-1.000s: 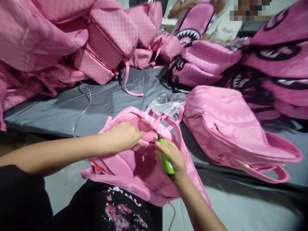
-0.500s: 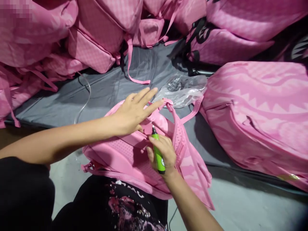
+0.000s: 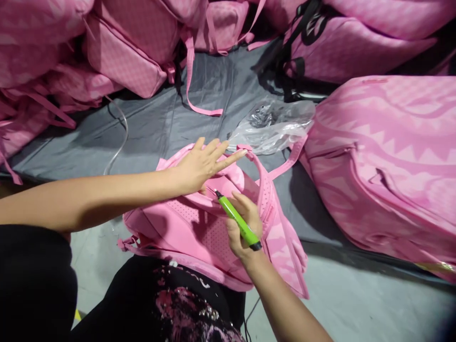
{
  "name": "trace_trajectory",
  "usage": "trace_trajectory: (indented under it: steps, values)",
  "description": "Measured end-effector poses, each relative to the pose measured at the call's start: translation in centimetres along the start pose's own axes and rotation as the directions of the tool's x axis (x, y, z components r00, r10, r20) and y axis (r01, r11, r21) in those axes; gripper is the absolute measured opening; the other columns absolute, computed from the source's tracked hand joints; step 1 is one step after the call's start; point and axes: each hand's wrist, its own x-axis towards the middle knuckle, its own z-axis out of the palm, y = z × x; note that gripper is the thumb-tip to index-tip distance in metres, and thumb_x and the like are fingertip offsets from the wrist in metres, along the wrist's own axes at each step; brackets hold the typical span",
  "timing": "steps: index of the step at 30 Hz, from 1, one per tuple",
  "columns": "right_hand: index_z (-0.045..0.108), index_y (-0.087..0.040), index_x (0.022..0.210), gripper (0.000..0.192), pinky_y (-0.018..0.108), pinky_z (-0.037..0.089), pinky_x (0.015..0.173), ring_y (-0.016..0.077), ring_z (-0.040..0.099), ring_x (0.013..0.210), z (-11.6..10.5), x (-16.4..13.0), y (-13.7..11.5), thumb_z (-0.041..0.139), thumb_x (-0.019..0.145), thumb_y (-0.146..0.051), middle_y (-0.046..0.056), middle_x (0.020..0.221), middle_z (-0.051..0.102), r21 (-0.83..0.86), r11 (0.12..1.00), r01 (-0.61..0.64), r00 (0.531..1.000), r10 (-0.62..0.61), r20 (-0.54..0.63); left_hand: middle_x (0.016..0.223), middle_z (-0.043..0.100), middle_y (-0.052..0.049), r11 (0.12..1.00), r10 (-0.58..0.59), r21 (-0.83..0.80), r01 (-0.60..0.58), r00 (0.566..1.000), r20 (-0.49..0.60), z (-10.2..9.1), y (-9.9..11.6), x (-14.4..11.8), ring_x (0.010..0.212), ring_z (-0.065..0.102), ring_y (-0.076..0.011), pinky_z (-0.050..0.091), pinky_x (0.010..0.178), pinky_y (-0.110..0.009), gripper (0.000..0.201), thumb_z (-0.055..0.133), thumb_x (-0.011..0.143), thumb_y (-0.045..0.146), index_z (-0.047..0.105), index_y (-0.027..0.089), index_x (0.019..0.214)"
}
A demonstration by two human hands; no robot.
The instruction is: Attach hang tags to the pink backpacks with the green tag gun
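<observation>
A pink backpack [image 3: 199,232] lies back-side up at the near edge of the grey-covered surface [image 3: 160,128], its lower end resting against the person's black printed shirt [image 3: 171,304]. The left hand [image 3: 199,164] lies flat on the top of this backpack with fingers spread and extended, pressing on the fabric near the carry handle and gripping nothing. The right hand [image 3: 244,223] is curled around a green marker-like tool [image 3: 238,221], which is tilted, with its dark tip pointing up and left and touching the backpack just below the left hand. A pink shoulder strap [image 3: 265,190] arches beside the right hand. Just beyond the backpack lies a crumpled clear plastic bag [image 3: 274,126]. To the right, close by, a larger pink backpack [image 3: 384,161] with a tooth-like pattern rests on its side. More pink bags [image 3: 124,52] are heaped along the far and left edges of the surface, and a loose pink strap [image 3: 192,90] trails from them across the grey cover.
</observation>
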Motion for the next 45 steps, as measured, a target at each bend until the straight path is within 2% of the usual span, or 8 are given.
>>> trace_trajectory:
  steps: [3, 7, 11, 14, 24, 34, 40, 45]
  values:
    - [0.056, -0.022, 0.120, 0.032, 0.040, 0.058, 0.078, 0.0230, 0.070, 0.086, -0.7, 1.0, -0.3, 0.061, 0.090, -0.032, 0.008, 0.099, 0.070, -0.112, 0.994, 0.010, 1.000, -0.007, 0.029, 0.150, 0.040, -0.022, 1.000, -0.016, -0.003, 0.016, 0.999, -0.030, 0.2, 0.1, 0.1, 0.128, 0.044, -0.0374, 0.035, 0.103, -0.050, 0.105, 0.073, 0.081, 0.038, 0.006, 0.016, 0.159]
    - [0.064, -0.023, 0.112, 0.023, 0.040, 0.055, 0.084, 0.0207, 0.070, 0.090, -2.5, 3.7, -1.0, 0.065, 0.089, -0.022, 0.005, 0.100, 0.074, -0.115, 0.990, 0.086, 0.975, -0.059, 0.216, 0.147, 0.043, -0.019, 1.000, -0.018, -0.018, 0.017, 0.999, -0.043, 0.1, 0.0, 0.1, 0.124, 0.046, -0.0360, 0.036, 0.101, -0.048, 0.091, 0.065, 0.086, 0.033, 0.012, 0.017, 0.159]
    - [0.069, -0.023, 0.107, 0.018, 0.040, 0.056, 0.088, 0.0202, 0.070, 0.096, -3.3, 6.3, -1.3, 0.066, 0.090, -0.027, 0.004, 0.106, 0.075, -0.036, 0.999, -0.005, 0.910, 0.019, 0.414, 0.151, 0.040, -0.019, 0.998, -0.040, -0.059, 0.039, 0.999, -0.029, 0.4, -0.1, 0.4, 0.130, 0.043, -0.0361, 0.034, 0.104, -0.048, 0.087, 0.064, 0.087, 0.033, 0.016, 0.015, 0.158]
    - [0.070, -0.020, 0.101, 0.014, 0.041, 0.056, 0.082, 0.0212, 0.070, 0.089, -3.1, 7.1, -1.3, 0.064, 0.090, -0.027, 0.005, 0.100, 0.075, -0.123, 0.992, 0.037, 0.866, 0.029, 0.500, 0.153, 0.038, -0.021, 0.995, -0.076, -0.065, 0.075, 0.997, -0.018, 0.7, -0.1, 0.7, 0.131, 0.042, -0.0378, 0.033, 0.105, -0.049, 0.088, 0.066, 0.086, 0.032, 0.019, 0.011, 0.157]
    - [0.067, -0.019, 0.109, 0.020, 0.043, 0.054, 0.078, 0.0237, 0.069, 0.089, -3.1, 5.9, -1.6, 0.061, 0.090, -0.022, 0.008, 0.101, 0.073, -0.254, 0.952, 0.174, 0.900, -0.049, 0.432, 0.153, 0.039, -0.019, 0.995, -0.080, -0.052, 0.082, 0.996, 0.040, 0.7, -0.2, 1.5, 0.126, 0.047, -0.0363, 0.036, 0.104, -0.050, 0.075, 0.061, 0.087, 0.025, 0.030, 0.009, 0.153]
    - [0.067, -0.017, 0.111, 0.021, 0.043, 0.052, 0.079, 0.0242, 0.069, 0.094, -3.3, 6.0, -1.8, 0.059, 0.091, -0.018, 0.010, 0.105, 0.073, -0.280, 0.951, 0.133, 0.904, 0.000, 0.428, 0.156, 0.036, -0.016, 0.996, -0.053, -0.064, 0.061, 0.990, 0.128, 0.1, -0.8, 1.9, 0.132, 0.041, -0.0332, 0.032, 0.105, -0.045, 0.070, 0.053, 0.092, 0.029, 0.025, 0.013, 0.154]
    - [0.068, -0.019, 0.112, 0.023, 0.040, 0.052, 0.088, 0.0213, 0.070, 0.099, -2.9, 6.5, -1.7, 0.063, 0.090, -0.017, 0.007, 0.108, 0.075, -0.115, 0.992, 0.054, 0.907, -0.001, 0.420, 0.155, 0.037, -0.016, 0.994, -0.057, -0.079, 0.071, 0.985, 0.164, 0.1, -0.8, 2.2, 0.130, 0.043, -0.0344, 0.032, 0.104, -0.046, 0.068, 0.050, 0.092, 0.026, 0.025, 0.012, 0.154]
    - [0.067, -0.016, 0.111, 0.022, 0.042, 0.051, 0.083, 0.0243, 0.070, 0.097, -1.9, 6.5, -1.5, 0.061, 0.091, -0.018, 0.009, 0.107, 0.074, -0.220, 0.970, 0.100, 0.909, 0.001, 0.417, 0.152, 0.039, -0.017, 0.995, -0.011, -0.095, 0.029, 0.983, 0.183, -0.2, -1.4, 2.3, 0.126, 0.045, -0.0344, 0.034, 0.100, -0.043, 0.068, 0.053, 0.090, 0.024, 0.028, 0.010, 0.151]
